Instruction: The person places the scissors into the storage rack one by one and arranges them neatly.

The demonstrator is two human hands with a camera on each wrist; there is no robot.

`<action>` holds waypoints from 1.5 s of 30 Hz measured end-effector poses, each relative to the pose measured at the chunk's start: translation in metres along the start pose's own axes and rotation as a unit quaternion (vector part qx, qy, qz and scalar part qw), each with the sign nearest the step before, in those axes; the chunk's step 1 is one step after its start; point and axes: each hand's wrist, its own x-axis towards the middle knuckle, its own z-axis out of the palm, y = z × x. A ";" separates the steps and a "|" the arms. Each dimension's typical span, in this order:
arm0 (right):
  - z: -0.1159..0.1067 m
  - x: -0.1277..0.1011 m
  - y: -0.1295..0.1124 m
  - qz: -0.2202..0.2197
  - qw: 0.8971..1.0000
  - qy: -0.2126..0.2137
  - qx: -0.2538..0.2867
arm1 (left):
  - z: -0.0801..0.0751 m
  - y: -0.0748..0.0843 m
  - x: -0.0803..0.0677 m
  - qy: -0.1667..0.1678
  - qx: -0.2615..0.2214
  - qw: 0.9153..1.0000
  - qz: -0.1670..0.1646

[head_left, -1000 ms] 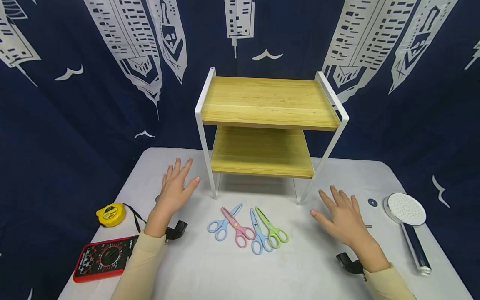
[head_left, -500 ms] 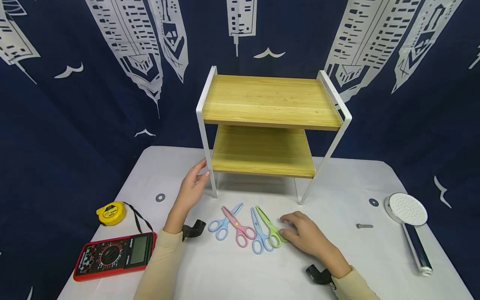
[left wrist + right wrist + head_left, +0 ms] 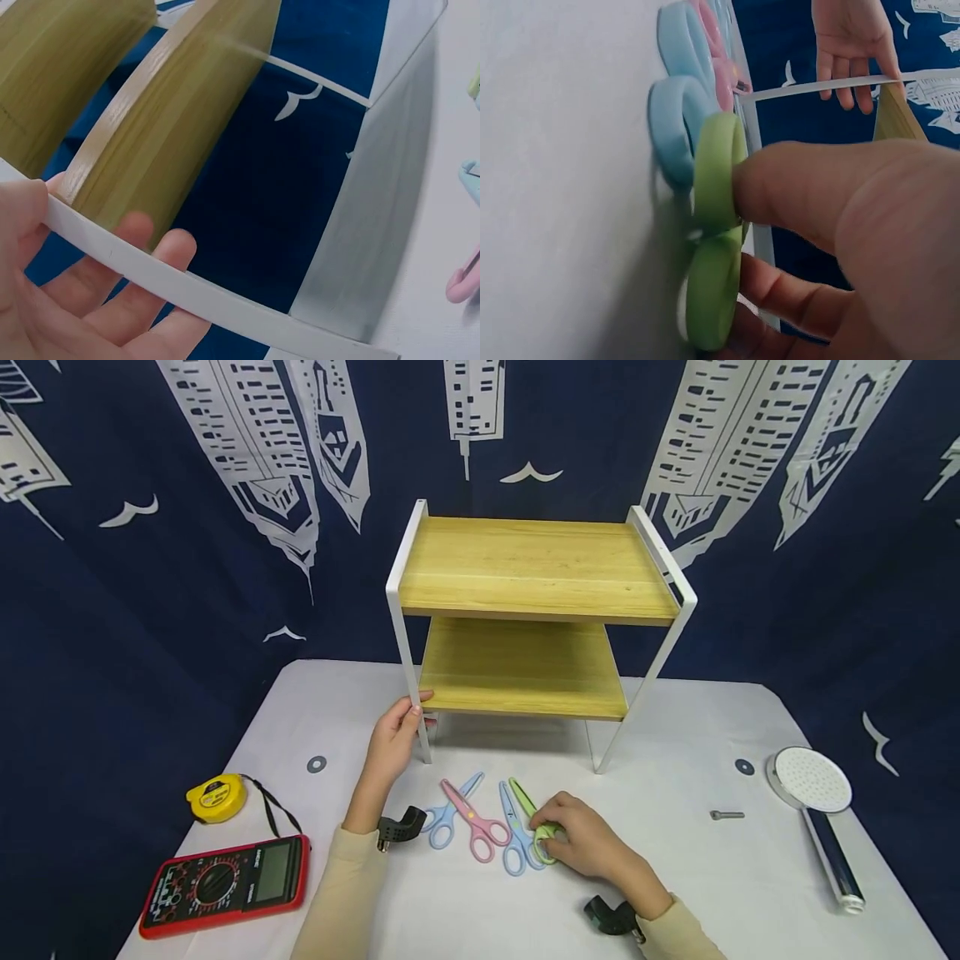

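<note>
My left hand grips the white left front leg of a two-tier shelf with wood-look boards. In the left wrist view, its fingers curl round the leg beside the lower board. My right hand pinches the handle loops of the green scissors between thumb and fingers, low over the white table. Right beside them lie blue scissors. Further left, pink scissors cross over a second blue pair. The right hand hides part of the green handles in the head view.
On the left lie a yellow tape measure with a black strap, a red-framed multimeter and a grey washer. To the right are another washer, a bolt and a shower head. A dark blue curtain hangs behind.
My left hand has moved from beside the shelf onto its leg and now grips it. My right hand has come left and inward, and has taken hold of the green scissors' handles.
</note>
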 end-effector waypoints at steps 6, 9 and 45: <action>-0.005 -0.001 0.000 -0.004 1.000 -0.010 0.016 | -0.001 0.000 -0.002 -0.003 -0.021 1.000 -0.003; -0.007 -0.002 0.004 -0.010 0.999 -0.017 0.039 | -0.001 0.000 -0.002 0.002 -0.017 1.000 -0.006; -0.051 0.022 -0.022 -0.113 0.916 -0.107 0.369 | 0.002 -0.004 -0.002 0.008 -0.028 1.000 -0.001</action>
